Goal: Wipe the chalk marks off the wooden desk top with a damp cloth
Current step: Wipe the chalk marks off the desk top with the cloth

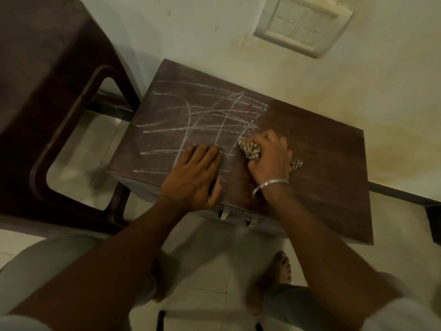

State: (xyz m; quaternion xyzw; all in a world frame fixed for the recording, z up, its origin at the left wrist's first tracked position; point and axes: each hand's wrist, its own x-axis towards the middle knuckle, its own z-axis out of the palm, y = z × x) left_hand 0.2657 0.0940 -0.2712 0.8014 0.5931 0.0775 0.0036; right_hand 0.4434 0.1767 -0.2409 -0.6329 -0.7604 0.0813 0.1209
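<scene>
**Wiping chalk off the wooden counter**

Gripping a bunched, checked cloth (250,150) with the right hand (268,158), fingers (270,139) curled tightly round it, and pressing it down on the counter (329,177) at the right-hand edge of the chalk marks (191,120). Showing one tail of the cloth poking out past the far side of that hand. Wearing a thin metal bangle (269,186) on the right wrist.

Resting the left hand (193,177) flat on the counter just beside the right one, fingers straight and close together, holding nothing, fingertips lying on the nearest chalk lines, thumb near the front edge.

Carrying white scribbled lines across the left and middle of the top, and looking bare and brown on the right part.

Standing against a pale wall (214,32) below a switch plate (303,25), with a dark stool (47,91) just to the left and two metal drawer pulls (224,215) under the front edge. Standing barefoot on pale floor tiles (214,271), one foot (281,268) showing between the forearms.
</scene>
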